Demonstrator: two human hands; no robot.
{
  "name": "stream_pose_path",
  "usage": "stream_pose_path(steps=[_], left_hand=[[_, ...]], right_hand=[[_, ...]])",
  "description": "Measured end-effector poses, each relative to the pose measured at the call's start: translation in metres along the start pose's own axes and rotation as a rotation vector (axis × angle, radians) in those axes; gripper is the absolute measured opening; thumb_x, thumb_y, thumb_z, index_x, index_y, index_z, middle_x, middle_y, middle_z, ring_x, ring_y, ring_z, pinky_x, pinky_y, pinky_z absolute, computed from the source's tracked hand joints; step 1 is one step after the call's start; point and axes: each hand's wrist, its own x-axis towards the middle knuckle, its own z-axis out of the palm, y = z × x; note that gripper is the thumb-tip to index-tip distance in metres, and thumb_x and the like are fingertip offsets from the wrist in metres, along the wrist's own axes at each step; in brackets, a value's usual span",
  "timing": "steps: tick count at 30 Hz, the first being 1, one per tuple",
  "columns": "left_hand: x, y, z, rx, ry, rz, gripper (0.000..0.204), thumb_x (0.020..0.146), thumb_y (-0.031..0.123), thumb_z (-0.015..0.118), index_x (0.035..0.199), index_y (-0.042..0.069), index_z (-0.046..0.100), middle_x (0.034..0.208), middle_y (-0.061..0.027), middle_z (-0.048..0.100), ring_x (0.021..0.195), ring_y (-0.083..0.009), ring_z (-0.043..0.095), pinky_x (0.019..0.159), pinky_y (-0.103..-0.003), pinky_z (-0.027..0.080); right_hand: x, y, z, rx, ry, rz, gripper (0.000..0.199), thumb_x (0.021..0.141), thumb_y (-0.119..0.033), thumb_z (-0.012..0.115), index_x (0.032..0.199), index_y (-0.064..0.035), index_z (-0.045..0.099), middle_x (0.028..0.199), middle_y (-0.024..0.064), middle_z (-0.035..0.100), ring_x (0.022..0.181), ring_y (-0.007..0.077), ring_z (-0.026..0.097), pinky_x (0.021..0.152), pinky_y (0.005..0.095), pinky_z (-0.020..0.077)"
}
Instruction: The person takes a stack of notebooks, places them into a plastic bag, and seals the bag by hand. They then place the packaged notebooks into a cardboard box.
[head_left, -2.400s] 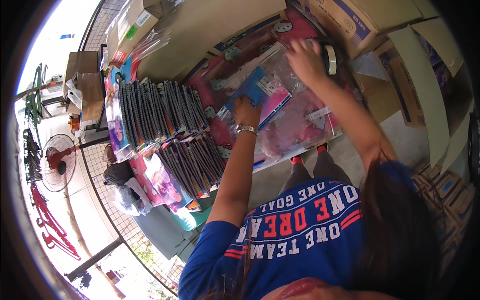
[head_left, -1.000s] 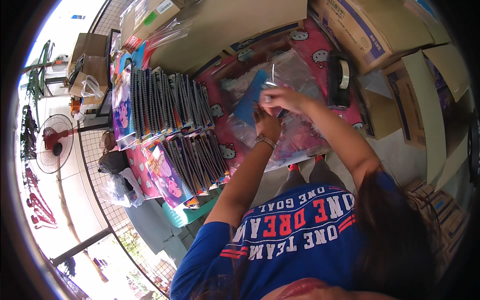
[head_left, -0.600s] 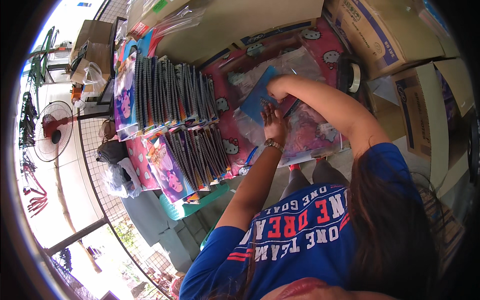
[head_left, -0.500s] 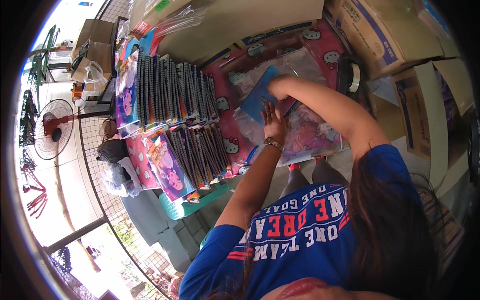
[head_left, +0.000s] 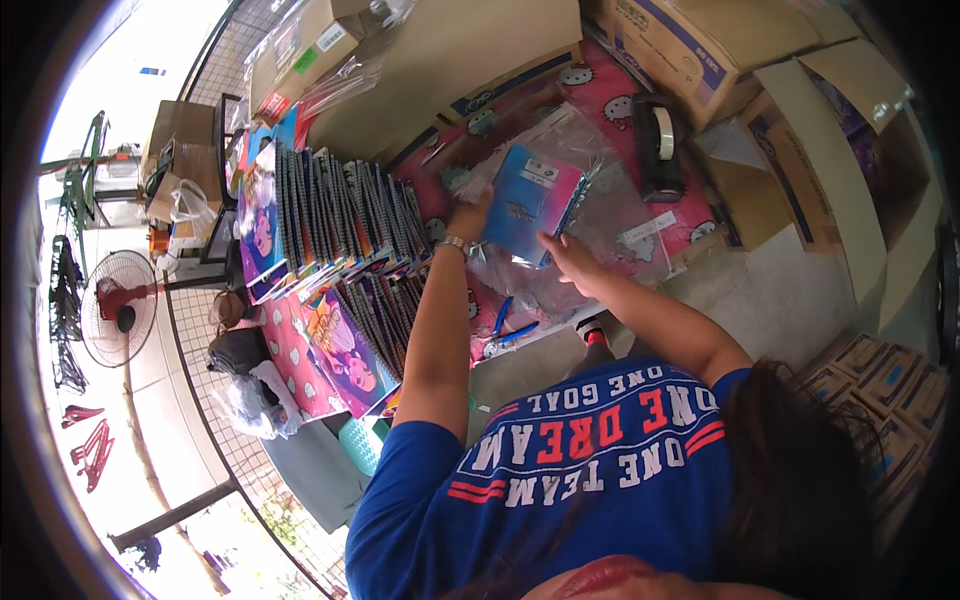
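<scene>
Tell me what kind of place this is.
Likely a stationery stall or packing spot: rows of spiral notebooks on a pink-covered table, cardboard boxes around it, a tape dispenser near the hands.

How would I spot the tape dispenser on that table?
Start at the pink cartoon-print tablecloth. Follow it to its far right end, beside the cardboard boxes. There sits the tape dispenser: the only black, chunky thing, carrying a pale roll of tape, unlike the flat notebooks and clear bags around it.
</scene>
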Motion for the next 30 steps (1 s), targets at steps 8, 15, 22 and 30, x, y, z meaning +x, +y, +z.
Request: stream_pose_path(steps=[8, 15, 22, 30], left_hand=[[-0.107, 0.116, -0.117, -0.618, -0.166, 0.052, 0.110, 0.075, 0.089, 0.028, 0.113, -0.009, 0.063, 0.093, -0.0201, 0.065, 0.083, -0.0233, 0.062, 0.074, -0.034, 0.051], [-0.158, 0.134, -0.071, -0.306, -0.125, 0.175, 0.059, 0.084, 0.054, 0.060, 0.087, -0.004, 0.070, 0.073, -0.0138, 0.066, 0.067, -0.0234, 0.065, 0.062, -0.036, 0.054], [-0.181, 0.123, -0.079, -0.384, 0.260, 0.372, 0.036, 0.090, 0.030, 0.060, 0.095, -0.004, 0.070, 0.080, -0.0095, 0.070, 0.069, -0.0182, 0.066, 0.065, -0.035, 0.053], [-0.187, 0.095, 0.042, -0.966, 0.415, 0.508, 0.067, 0.099, 0.054, 0.028, 0.130, 0.001, 0.052, 0.124, -0.0146, 0.056, 0.122, -0.0274, 0.046, 0.105, -0.039, 0.033]], right_hand=[[-0.078, -0.172, -0.147, -0.217, -0.106, -0.180, 0.101, 0.074, -0.088, 0.034, 0.101, 0.0020, 0.070, 0.074, 0.0099, 0.063, 0.068, 0.0179, 0.059, 0.070, 0.0305, 0.0484], [-0.084, -0.130, -0.167, -0.667, 0.108, -0.568, 0.070, 0.073, -0.065, 0.061, 0.083, 0.0046, 0.068, 0.077, 0.0204, 0.067, 0.072, 0.0311, 0.067, 0.069, 0.0375, 0.0541], [-0.143, -0.202, -0.197, -0.661, 0.256, -0.811, 0.021, 0.081, -0.020, 0.063, 0.088, -0.0004, 0.067, 0.069, 0.0185, 0.065, 0.066, 0.0291, 0.067, 0.064, 0.0364, 0.0513], [-0.103, -0.071, -0.173, -0.287, -0.015, -1.004, 0.032, 0.084, -0.021, 0.062, 0.111, -0.0043, 0.065, 0.108, 0.0125, 0.064, 0.102, 0.0262, 0.059, 0.090, 0.0352, 0.0454]])
